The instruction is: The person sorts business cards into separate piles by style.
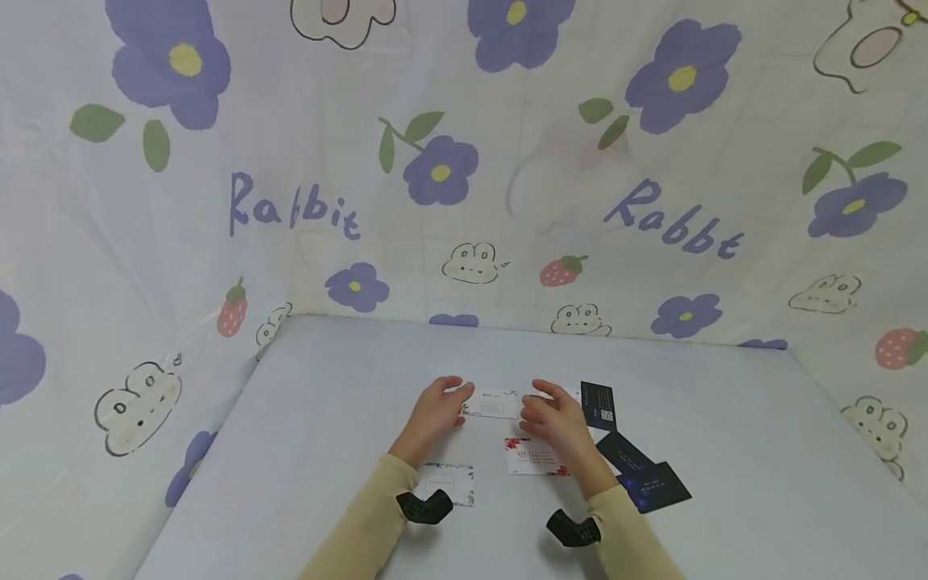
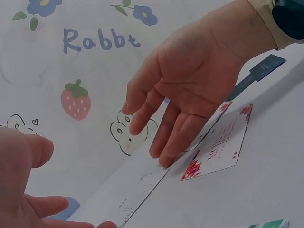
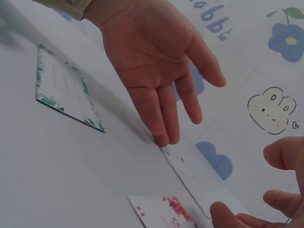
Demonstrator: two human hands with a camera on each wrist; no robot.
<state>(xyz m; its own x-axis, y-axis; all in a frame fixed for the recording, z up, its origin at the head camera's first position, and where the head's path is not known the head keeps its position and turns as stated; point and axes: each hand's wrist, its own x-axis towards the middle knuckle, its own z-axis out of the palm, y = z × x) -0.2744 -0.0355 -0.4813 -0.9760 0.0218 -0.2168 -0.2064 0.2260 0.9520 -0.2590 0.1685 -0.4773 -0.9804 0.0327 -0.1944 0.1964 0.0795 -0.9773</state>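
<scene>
A white card (image 1: pixel 493 404) with a fine printed design lies flat between my two hands. My left hand (image 1: pixel 435 409) is at its left end with fingers loosely extended; in the right wrist view the fingertips (image 3: pixel 163 140) come right down to the card's edge. At the other end is my right hand (image 1: pixel 557 417), its fingers relaxed, with fingertips (image 2: pixel 164 159) close to the card in the left wrist view. Below the right hand lies a white card with red flowers (image 1: pixel 532 457). Nearer the left wrist is a white card with a green leaf border (image 1: pixel 462 477), partly hidden.
Beside the right forearm lie an upright dark card (image 1: pixel 597 403) and two overlapping dark cards, one in front (image 1: pixel 658 487) and one behind (image 1: pixel 625 453). White cards show partly under them. A patterned curtain (image 1: pixel 406 234) rises behind the pale table (image 1: pixel 326 379).
</scene>
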